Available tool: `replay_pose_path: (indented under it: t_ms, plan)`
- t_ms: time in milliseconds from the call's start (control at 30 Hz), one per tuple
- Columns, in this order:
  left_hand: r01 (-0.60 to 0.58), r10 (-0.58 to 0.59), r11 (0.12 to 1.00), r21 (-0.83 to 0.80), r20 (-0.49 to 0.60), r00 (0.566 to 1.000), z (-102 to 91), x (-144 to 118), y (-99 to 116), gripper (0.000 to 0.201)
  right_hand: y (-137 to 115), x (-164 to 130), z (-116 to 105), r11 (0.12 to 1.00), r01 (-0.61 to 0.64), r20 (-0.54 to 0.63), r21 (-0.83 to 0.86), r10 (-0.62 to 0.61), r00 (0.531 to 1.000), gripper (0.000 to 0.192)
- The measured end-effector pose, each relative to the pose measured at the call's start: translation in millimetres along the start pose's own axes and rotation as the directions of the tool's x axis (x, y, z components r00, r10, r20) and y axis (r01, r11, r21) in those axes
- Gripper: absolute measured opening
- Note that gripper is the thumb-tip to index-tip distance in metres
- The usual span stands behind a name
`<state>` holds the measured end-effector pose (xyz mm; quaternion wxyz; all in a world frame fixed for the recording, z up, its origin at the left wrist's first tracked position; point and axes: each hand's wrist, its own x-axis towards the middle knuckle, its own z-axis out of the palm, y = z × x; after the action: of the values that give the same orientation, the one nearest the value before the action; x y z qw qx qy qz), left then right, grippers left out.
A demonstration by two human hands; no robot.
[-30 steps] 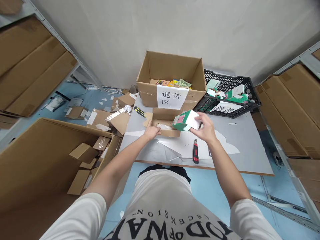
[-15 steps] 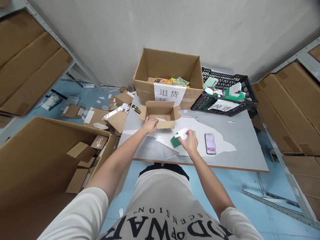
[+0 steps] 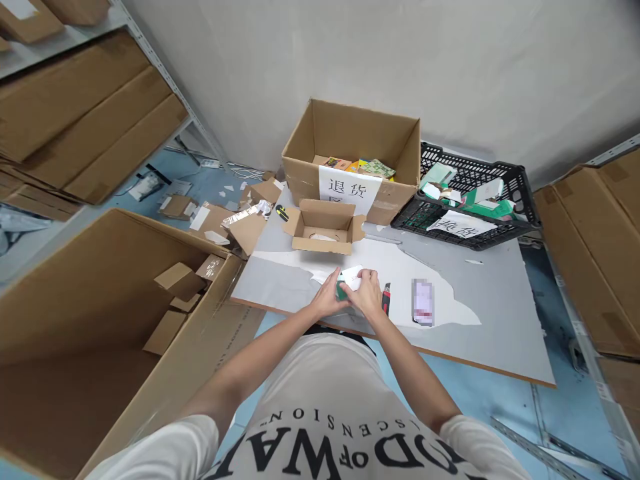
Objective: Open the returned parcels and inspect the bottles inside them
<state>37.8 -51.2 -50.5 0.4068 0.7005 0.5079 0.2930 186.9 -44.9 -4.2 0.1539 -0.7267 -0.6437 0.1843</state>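
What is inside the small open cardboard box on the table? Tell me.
Inside the small open box a pale curved item lies on the floor. Its near wall hides the front of the floor, so anything there cannot be seen.

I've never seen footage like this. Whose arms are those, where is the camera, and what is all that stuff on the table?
There is no machine here: a person wears a camera on the head, looking forward and down, so you see that person's own arms and white printed shirt from above. The wide lens bends the shelves at the edges.

Both hands meet near the front edge of the grey table. The left hand and the right hand together hold a small green and white box.

Just right of the hands lies a red utility knife, then a phone. Farther back sits a small open cardboard box. Behind that stands a large carton with a paper sign, and beside it a black plastic crate of green and white packages. A big brown carton of cardboard scraps stands on the person's left.
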Motion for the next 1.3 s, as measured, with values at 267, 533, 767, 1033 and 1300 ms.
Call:
replay_pose_path:
  t_ms: [267, 533, 767, 1033, 1300]
  plan:
    - [0.061, -0.060, 0.988, -0.139, 0.010, 0.998, -6.1, 15.4, -3.9, 0.115, 40.4, -19.5, -13.1, 0.950, 0.266, 0.062, 0.166, -0.279, 0.958, 0.053]
    - [0.021, -0.011, 0.996, -0.086, 0.116, 0.993, -15.0, 20.7, -2.5, 0.118, 30.1, 20.5, -34.0, 0.781, 0.624, 0.317, 0.009, -0.594, 0.739, 0.062]
    - [0.024, -0.016, 0.998, -0.049, 0.166, 0.986, -18.2, 24.4, -3.9, 0.122, 19.2, 21.7, -42.0, 0.711, 0.702, 0.382, -0.051, -0.635, 0.671, 0.062]
    - [0.009, 0.007, 0.994, -0.105, 0.157, 0.988, -20.8, 28.3, -6.9, 0.136, 2.3, 32.8, -40.1, 0.808, 0.588, 0.437, 0.029, -0.539, 0.720, 0.072]
    - [-0.009, 0.024, 0.997, -0.083, 0.176, 0.984, -23.3, 27.5, -10.0, 0.128, -1.6, 28.0, -46.2, 0.808, 0.579, 0.462, -0.112, -0.473, 0.750, 0.064]
